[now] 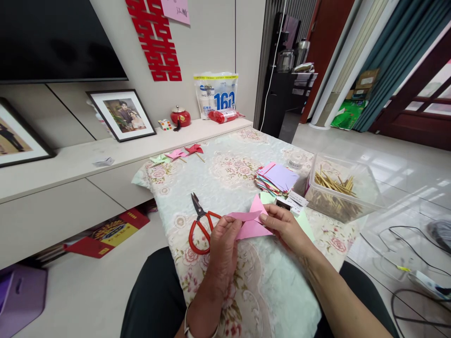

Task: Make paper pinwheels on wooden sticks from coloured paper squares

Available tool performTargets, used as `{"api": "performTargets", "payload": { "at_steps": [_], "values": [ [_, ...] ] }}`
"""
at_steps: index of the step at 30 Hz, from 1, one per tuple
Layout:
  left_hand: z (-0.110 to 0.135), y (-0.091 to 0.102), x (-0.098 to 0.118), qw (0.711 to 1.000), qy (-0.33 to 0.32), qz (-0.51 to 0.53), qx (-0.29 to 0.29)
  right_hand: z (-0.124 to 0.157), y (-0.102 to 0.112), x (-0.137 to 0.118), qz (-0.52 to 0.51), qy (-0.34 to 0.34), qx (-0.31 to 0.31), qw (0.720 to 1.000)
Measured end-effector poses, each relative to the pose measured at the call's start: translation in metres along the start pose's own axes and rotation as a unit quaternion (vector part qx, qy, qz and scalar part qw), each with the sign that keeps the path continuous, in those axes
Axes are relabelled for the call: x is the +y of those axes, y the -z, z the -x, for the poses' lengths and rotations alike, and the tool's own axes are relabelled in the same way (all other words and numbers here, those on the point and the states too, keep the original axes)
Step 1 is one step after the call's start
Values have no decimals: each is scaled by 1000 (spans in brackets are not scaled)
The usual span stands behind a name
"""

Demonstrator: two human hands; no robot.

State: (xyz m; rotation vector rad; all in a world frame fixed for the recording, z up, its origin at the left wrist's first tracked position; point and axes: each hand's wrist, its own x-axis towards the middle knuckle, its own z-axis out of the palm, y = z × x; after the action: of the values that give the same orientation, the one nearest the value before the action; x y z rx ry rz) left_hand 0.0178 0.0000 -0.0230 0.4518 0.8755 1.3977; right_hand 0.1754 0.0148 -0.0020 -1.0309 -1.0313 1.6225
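A piece of pink paper (255,229), cut and partly folded toward its middle, is held above the table's near part. My left hand (225,239) pinches its left side, fingers closed. On the right, my right hand (283,223) grips it, the thumb pressed near the paper's centre. Left of my hands lie scissors (201,225) with red handles, blades pointing away. Beyond my right hand sits a stack of coloured paper squares (276,178), a lilac one on top. Three finished paper pinwheels (177,154) in green, pink and red lie at the table's far left.
A clear plastic box (366,199) of thin wooden sticks stands on the right. Small cards (296,202) and pale green paper (306,225) lie beside it. A flowered cloth (225,141) covers the table. Behind runs a white cabinet (134,150) with framed photos. Cables (408,291) cross the floor.
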Motion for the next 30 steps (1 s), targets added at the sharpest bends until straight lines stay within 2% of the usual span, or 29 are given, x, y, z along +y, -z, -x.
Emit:
{"api": "performTargets", "payload": {
  "at_steps": [3, 6, 10, 13, 17, 23, 30],
  "values": [
    [0, 0, 0, 1000, -4, 16, -11, 1, 0, -1, -47, -10, -1, 999],
    [0, -1, 0, 999, -12, 27, -16, 3, 0, -6, -66, -3, -27, 997],
    [-1, 0, -3, 998, -64, 9, -1, 6, 0, -10, -69, 14, -92, 993],
    [-2, 2, -5, 996, -93, -19, 1, 5, 0, -6, -44, 31, -109, 993],
    [-2, 2, -5, 996, -91, -22, 2, 1, -1, 2, -15, 54, -95, 994],
    [0, -2, -2, 998, -64, 17, -6, -4, -5, 7, -2, 54, -45, 998],
    [-2, 4, -8, 994, -100, -44, -27, -1, -12, 5, -31, 60, -46, 997]
  ]
}}
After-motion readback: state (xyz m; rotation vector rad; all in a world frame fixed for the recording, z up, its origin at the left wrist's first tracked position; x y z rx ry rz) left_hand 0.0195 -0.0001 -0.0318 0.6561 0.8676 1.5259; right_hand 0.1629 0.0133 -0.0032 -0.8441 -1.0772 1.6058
